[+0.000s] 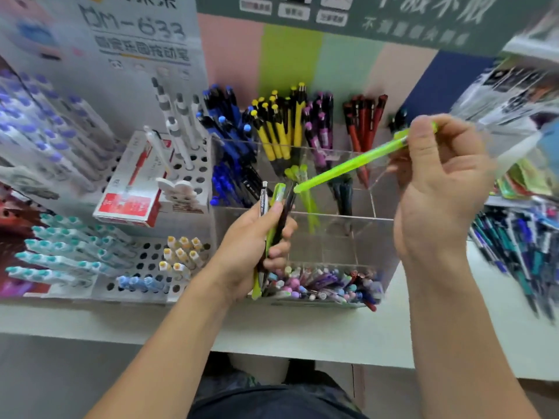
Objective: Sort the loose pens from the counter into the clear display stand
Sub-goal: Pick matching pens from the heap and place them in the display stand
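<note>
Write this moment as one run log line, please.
right hand: pinches green pen over stand | left hand: grips pens | green pen: not yet in

Left of centre, a white perforated rack (187, 255) on the counter (302, 334). In its holes: teal-capped pens (60, 252) at the left, yellow-topped ones (181, 252) near the middle, white pens (178, 125) upright at the back. Lying tilted across the rack, a red-and-white box (133, 189); just beside it, a small white bunny figure (178, 192). Behind, a white sign (136, 34) reading DM-633. Purple-capped pens (45, 128) far left. Blurred packets (514, 95) at the right edge.
</note>
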`<action>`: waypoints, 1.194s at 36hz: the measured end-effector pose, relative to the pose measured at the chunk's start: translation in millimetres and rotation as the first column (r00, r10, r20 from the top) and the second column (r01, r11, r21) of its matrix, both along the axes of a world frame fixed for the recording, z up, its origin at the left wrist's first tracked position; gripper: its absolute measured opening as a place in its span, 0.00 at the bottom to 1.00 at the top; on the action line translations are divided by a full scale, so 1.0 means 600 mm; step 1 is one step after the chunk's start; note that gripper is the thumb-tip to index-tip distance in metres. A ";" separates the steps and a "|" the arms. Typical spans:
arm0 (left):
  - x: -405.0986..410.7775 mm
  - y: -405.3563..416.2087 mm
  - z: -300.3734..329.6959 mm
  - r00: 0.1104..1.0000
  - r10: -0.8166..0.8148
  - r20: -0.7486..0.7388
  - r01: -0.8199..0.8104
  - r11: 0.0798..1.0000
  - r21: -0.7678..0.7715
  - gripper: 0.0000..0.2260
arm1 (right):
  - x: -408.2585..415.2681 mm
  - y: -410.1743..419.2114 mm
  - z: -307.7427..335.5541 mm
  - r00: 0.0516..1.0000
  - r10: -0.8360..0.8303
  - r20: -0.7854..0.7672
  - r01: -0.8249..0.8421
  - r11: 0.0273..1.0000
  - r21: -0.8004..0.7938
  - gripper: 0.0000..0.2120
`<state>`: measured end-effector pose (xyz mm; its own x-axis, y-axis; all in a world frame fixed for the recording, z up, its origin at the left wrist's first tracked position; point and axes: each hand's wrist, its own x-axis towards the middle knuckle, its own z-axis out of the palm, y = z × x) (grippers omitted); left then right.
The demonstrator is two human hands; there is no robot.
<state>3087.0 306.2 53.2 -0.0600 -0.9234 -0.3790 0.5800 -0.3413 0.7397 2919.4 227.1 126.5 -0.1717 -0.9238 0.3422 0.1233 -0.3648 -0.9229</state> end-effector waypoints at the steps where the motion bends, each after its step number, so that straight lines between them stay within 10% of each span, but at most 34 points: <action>1: 0.000 0.000 -0.003 1.000 0.018 0.000 -0.018 1.000 0.008 0.07 | -0.004 -0.006 -0.001 0.996 -0.054 -0.066 0.048 0.995 -0.088 0.05; 5: 0.001 0.004 -0.011 0.999 0.031 0.032 -0.031 0.999 0.008 0.06 | 0.009 -0.017 -0.037 0.898 -0.041 -0.437 -0.035 0.986 -0.164 0.03; 13: 0.000 0.013 -0.016 0.968 0.036 0.250 -0.027 0.999 -0.039 0.06 | 0.035 -0.018 -0.025 0.724 -0.207 -0.658 -0.059 0.932 -0.359 0.07; 22: -0.004 0.023 -0.010 0.935 -0.001 0.355 0.024 0.998 -0.061 0.06 | 0.039 -0.014 -0.097 0.439 -0.080 -0.895 -0.159 0.973 -0.166 0.13; 31: -0.011 0.019 -0.003 0.952 0.054 0.301 0.017 0.974 -0.228 0.10 | 0.049 0.061 -0.058 0.790 0.330 -0.516 -0.231 0.941 0.248 0.11; 35: -0.015 0.017 -0.006 0.937 0.129 0.324 -0.079 0.983 -0.163 0.09 | 0.008 0.043 -0.031 0.994 -0.020 -0.105 0.033 0.991 0.127 0.07; 43: -0.027 0.002 -0.007 0.999 -0.020 0.035 0.022 0.998 -0.050 0.21 | -0.047 -0.010 -0.043 0.641 -0.175 -0.748 0.015 0.976 -0.216 0.05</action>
<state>3070.8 307.7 49.0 -0.0672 -0.9402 -0.3338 0.5472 -0.3145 0.7757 2891.5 220.9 100.9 0.1391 -0.8281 0.5430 -0.6350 -0.4954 -0.5928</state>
